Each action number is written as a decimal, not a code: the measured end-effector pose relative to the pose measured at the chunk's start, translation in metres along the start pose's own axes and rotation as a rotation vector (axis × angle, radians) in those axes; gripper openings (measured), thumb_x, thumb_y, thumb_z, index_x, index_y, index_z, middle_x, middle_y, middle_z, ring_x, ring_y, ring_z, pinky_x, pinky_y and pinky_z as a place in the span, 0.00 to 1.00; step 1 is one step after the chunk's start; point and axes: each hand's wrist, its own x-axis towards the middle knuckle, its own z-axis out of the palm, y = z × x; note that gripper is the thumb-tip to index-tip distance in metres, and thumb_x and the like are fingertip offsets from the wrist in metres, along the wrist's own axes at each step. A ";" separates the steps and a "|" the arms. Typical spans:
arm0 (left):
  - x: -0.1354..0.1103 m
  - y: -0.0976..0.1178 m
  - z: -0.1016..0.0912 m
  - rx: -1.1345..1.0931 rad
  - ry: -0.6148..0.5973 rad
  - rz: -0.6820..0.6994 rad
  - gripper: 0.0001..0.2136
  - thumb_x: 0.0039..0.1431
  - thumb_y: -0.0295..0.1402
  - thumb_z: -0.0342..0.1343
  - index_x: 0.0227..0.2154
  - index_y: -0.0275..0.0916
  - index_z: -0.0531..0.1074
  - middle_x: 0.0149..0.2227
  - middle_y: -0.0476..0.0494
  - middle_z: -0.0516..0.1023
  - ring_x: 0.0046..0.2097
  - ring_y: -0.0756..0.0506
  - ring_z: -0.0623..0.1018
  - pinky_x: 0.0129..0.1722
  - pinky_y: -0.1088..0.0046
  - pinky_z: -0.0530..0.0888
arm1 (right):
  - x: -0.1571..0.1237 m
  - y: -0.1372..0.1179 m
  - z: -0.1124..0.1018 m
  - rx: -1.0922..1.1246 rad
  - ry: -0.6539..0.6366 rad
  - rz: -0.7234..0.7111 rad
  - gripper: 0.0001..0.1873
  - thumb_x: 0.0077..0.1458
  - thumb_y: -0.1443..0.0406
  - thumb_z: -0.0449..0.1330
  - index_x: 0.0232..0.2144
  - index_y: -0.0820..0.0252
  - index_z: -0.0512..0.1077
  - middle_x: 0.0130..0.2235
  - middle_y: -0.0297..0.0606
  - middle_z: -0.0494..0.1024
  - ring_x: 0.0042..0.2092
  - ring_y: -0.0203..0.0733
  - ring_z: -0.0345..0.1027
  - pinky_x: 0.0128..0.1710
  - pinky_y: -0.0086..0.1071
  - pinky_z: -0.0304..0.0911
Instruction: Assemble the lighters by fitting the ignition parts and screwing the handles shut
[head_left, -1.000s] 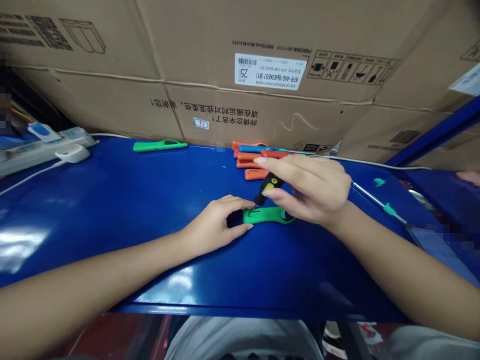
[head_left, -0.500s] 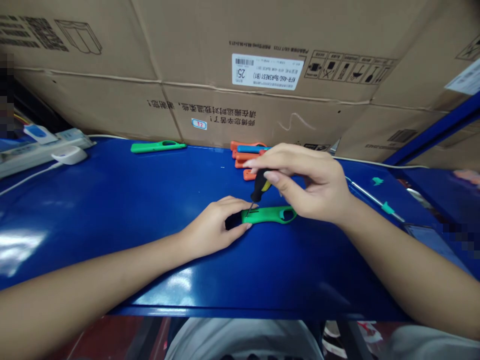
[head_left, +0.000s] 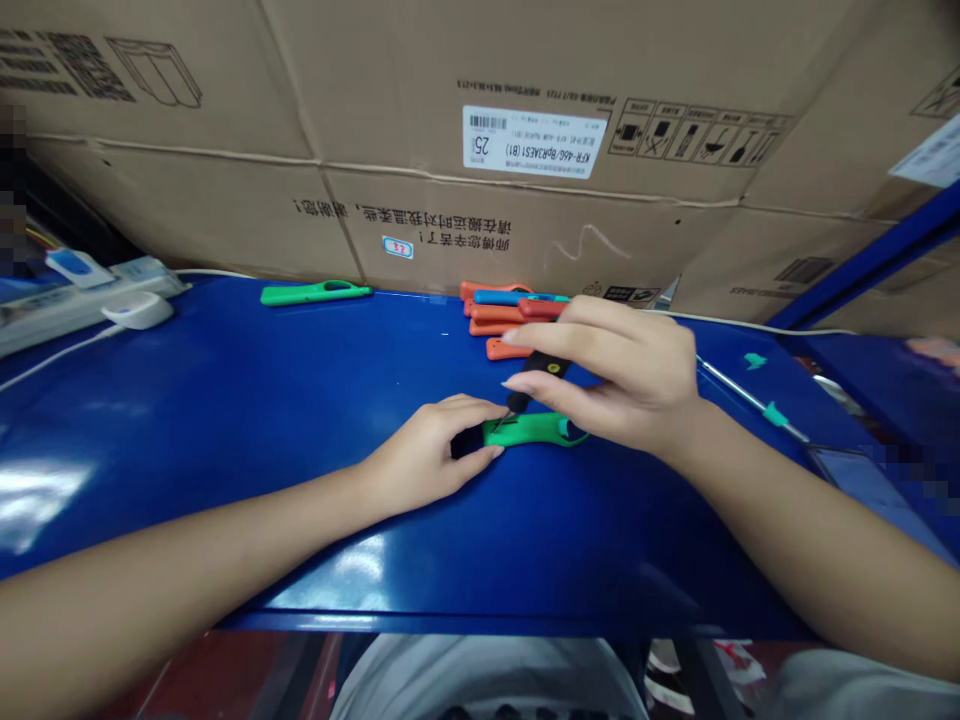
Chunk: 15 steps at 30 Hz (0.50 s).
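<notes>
A green plastic handle-shaped piece (head_left: 529,430) with an opening at its right end lies on the blue table (head_left: 315,390). My left hand (head_left: 427,455) pinches its left end between thumb and fingers. My right hand (head_left: 622,370) holds a screwdriver (head_left: 536,378) by its black handle, with the thumb below and the fingers above. The shaft slants down to the left, and its tip is at the green piece's left part, close to my left fingertips. Whether the tip sits in a screw is too small to tell.
Several orange plastic pieces (head_left: 495,320) and a blue one (head_left: 499,297) are stacked behind my right hand. Another green piece (head_left: 315,292) lies farther left. A large cardboard box (head_left: 420,120) closes off the back. A power strip (head_left: 142,280) sits left, a metal rod (head_left: 739,395) right.
The screwdriver handle has tilted more to the right, and my right hand has shifted and turned around it. My left hand and the green piece have stayed put.
</notes>
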 end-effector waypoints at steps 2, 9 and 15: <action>0.000 0.000 0.000 -0.003 -0.011 0.004 0.14 0.63 0.29 0.61 0.51 0.35 0.76 0.49 0.40 0.82 0.52 0.43 0.80 0.56 0.66 0.75 | 0.000 0.001 0.000 0.040 -0.069 -0.007 0.18 0.69 0.62 0.53 0.57 0.57 0.72 0.50 0.42 0.80 0.49 0.41 0.75 0.47 0.35 0.73; 0.000 -0.002 -0.001 0.005 -0.012 0.007 0.13 0.63 0.29 0.61 0.50 0.36 0.76 0.50 0.40 0.82 0.53 0.43 0.80 0.56 0.64 0.75 | 0.000 -0.001 0.001 0.073 -0.022 0.048 0.12 0.65 0.59 0.60 0.47 0.58 0.77 0.40 0.38 0.81 0.39 0.38 0.75 0.42 0.33 0.73; 0.000 -0.001 -0.001 0.005 -0.032 0.006 0.14 0.63 0.28 0.60 0.52 0.36 0.75 0.50 0.40 0.82 0.52 0.43 0.80 0.56 0.65 0.75 | 0.001 -0.001 0.003 0.156 -0.121 0.041 0.20 0.71 0.65 0.49 0.61 0.59 0.68 0.50 0.41 0.80 0.47 0.39 0.75 0.49 0.36 0.72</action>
